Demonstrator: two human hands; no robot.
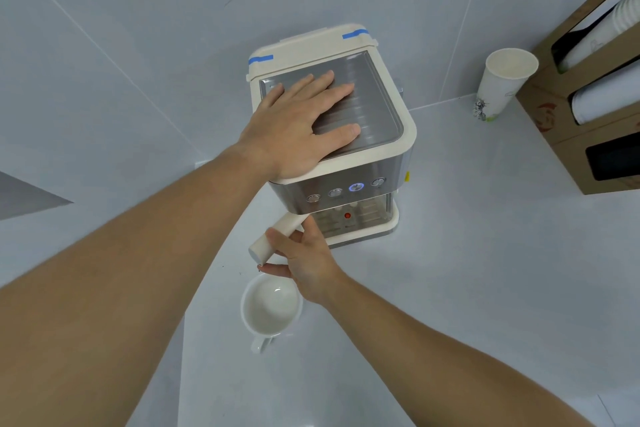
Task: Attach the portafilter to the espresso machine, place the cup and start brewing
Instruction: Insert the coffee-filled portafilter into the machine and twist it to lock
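The portafilter (277, 236) is seen by its cream handle only, which juts out to the left and forward from beneath the front of the espresso machine (346, 156); its head is hidden under the machine's body, so whether it is seated cannot be told. The handle is gripped by the right hand (304, 263), whose fingers are curled around it near the machine while the thumb lies below the handle's free end. The left hand (298, 121) is laid flat and open, fingers spread, on the ribbed metal top of the machine, with the palm over the cream front-left edge. On the machine's front panel a row of round buttons is seen, one ringed in blue light, and a small red light is shown lower down. A white cup (270, 308) is stood upright on the pale counter (450, 270) just in front of the machine, directly below the right hand, its handle turned toward the viewer. Well to the right, a paper cup (498, 83) is stood beside a cardboard dispenser (568, 135) in which stacked cups are held.
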